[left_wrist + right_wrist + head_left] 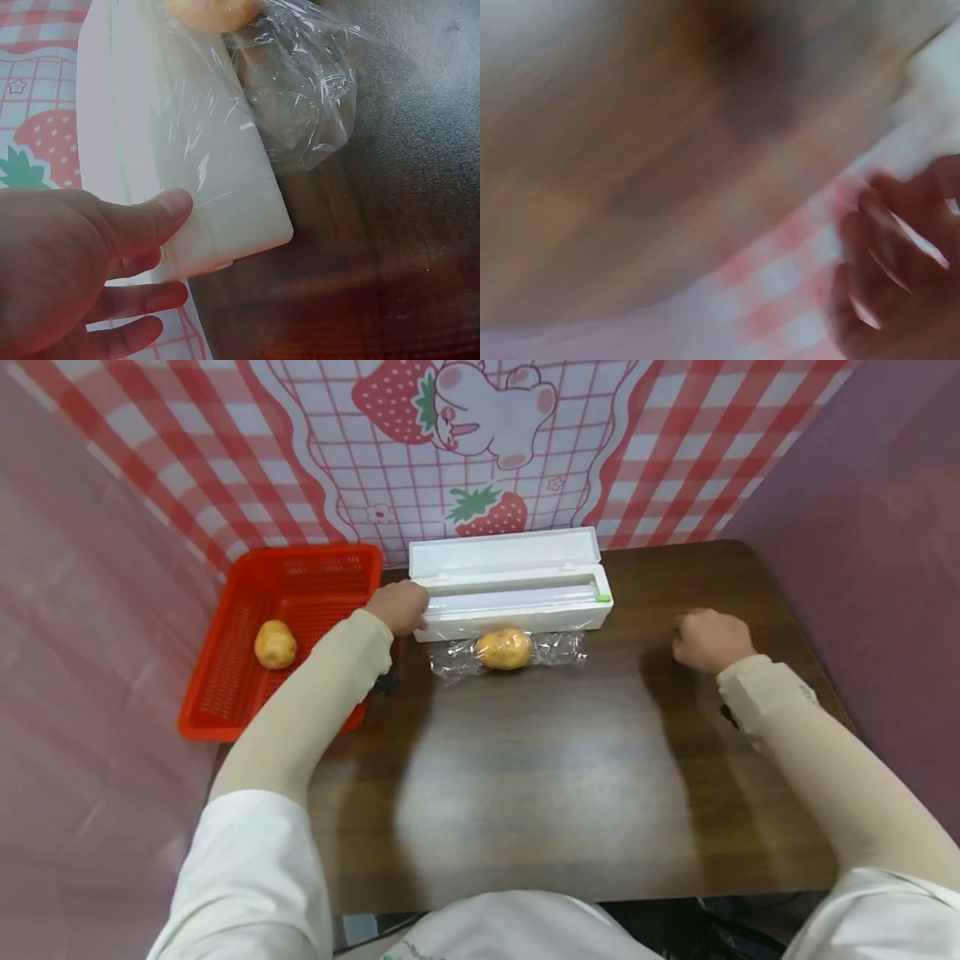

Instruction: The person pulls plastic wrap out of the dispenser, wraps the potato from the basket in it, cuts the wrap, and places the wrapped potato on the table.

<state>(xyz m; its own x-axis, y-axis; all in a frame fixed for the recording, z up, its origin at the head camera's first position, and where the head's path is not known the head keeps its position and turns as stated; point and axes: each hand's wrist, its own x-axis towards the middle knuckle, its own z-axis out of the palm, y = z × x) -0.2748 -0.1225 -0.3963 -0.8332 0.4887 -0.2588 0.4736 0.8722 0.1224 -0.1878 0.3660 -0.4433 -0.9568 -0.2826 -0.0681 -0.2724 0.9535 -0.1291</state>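
Observation:
A white cling film dispenser box [517,622] stands at the back of the table, its lid [504,552] raised and a film roll [510,599] inside. My left hand [399,607] is at the box's left end. In the left wrist view its thumb [161,214] lies over the box's corner and the other fingers are loosely spread. Along the box's front lies a potato [504,649] with clear film [558,649] stretching out on both sides. My right hand [712,640] is apart from the box at the right, fingers loosely bent and holding nothing; its wrist view is blurred.
A red plastic basket [197,710] stands at the left with another potato [275,644] in it. Behind the box hangs a red and white checked cloth [675,460] with strawberries. Pinkish curtains [75,652] border both sides of the brown table [540,827].

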